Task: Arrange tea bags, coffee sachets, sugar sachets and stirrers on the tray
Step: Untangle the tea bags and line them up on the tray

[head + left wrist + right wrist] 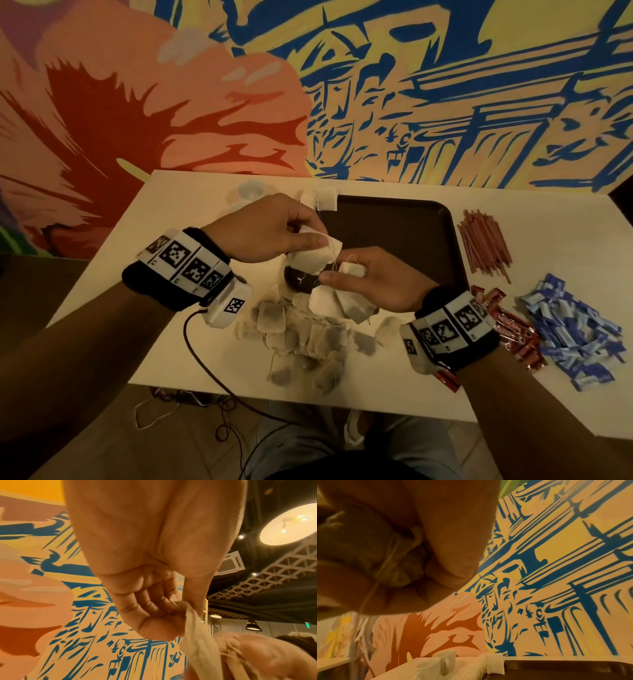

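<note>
Both hands meet over the near left corner of the dark tray (394, 226). My left hand (317, 240) pinches a white tea bag (313, 257) between thumb and fingers; the left wrist view shows that tea bag (193, 628) hanging from the curled fingers. Just right of it, my right hand (342, 274) holds more tea bags (352, 269), and the right wrist view shows a tea bag (412, 566) with its string tucked in the closed palm. Loose tea bags (308, 339) lie piled on the table below the hands. A few stacked tea bags (323, 198) stand at the tray's far left corner.
Red stirrers (483, 243) lie right of the tray. Red coffee sachets (513, 329) and blue sugar sachets (572, 329) are heaped at the near right. A white cup (443, 661) stands at the far left of the tray. A cable (205, 363) hangs off the table's front edge.
</note>
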`<state>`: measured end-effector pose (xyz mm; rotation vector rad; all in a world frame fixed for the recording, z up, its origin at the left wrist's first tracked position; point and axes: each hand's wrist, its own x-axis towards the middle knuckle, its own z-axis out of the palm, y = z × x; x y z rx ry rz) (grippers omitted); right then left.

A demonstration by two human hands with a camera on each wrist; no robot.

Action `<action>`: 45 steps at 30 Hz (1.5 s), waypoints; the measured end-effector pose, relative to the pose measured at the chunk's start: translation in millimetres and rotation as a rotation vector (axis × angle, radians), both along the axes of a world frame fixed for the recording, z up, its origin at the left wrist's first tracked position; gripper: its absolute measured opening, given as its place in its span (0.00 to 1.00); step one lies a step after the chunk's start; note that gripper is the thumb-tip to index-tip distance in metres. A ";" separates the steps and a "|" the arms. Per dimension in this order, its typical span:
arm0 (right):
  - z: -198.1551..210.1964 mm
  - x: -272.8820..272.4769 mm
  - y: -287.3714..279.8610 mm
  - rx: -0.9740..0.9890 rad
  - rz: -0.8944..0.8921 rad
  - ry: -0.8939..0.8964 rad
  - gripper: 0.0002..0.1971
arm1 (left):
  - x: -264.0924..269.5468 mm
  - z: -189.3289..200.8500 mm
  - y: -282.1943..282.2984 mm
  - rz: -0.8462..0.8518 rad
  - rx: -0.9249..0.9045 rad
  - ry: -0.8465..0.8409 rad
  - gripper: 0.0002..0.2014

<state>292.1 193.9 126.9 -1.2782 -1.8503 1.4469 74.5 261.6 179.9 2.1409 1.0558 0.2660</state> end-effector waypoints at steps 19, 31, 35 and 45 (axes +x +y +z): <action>-19.0 14.5 13.0 0.064 -0.080 -0.139 0.14 | -3.2 8.2 2.2 -0.048 -0.140 -0.203 0.08; -35.5 39.4 31.0 -0.128 -0.474 0.019 0.19 | 15.2 17.1 92.9 0.202 0.030 -0.327 0.08; -38.6 47.9 40.6 -0.184 -0.625 0.174 0.14 | 26.5 -8.3 143.7 0.219 0.059 -0.177 0.08; -61.5 66.8 70.4 -0.269 -0.700 0.230 0.13 | 56.3 -109.3 220.8 0.087 -0.084 0.302 0.06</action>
